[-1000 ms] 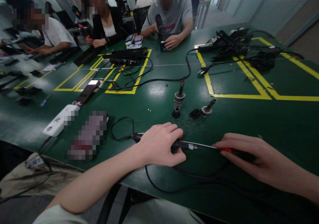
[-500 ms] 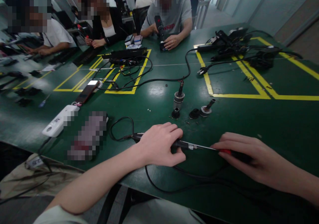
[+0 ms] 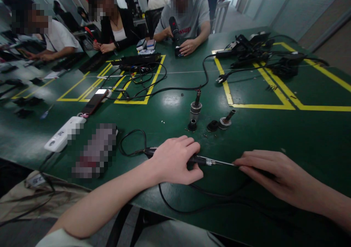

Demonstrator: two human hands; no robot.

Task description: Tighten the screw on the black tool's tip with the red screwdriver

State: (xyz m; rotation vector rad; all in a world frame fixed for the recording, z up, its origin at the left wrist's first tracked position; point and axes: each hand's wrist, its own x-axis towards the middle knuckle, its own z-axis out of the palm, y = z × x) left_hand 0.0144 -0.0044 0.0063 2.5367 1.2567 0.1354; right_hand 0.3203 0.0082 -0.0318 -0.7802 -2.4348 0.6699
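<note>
Now the left grip [image 3: 178, 161] curls round a black corded tool [image 3: 201, 160] at the near side of the desk [image 3: 257, 133], probably light, stiff, best held by its barrel, while the right grip [image 3: 279, 164] pinches a slim metal rod [image 3: 227, 163].

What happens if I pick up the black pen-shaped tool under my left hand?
The black pen-shaped tool should lift as one stiff piece, judging by its straight, slim body. If your left hand let go, it might roll, since the barrel looks round. Its thin cable, bent into a loop, looks floppy and may trail behind.
</note>
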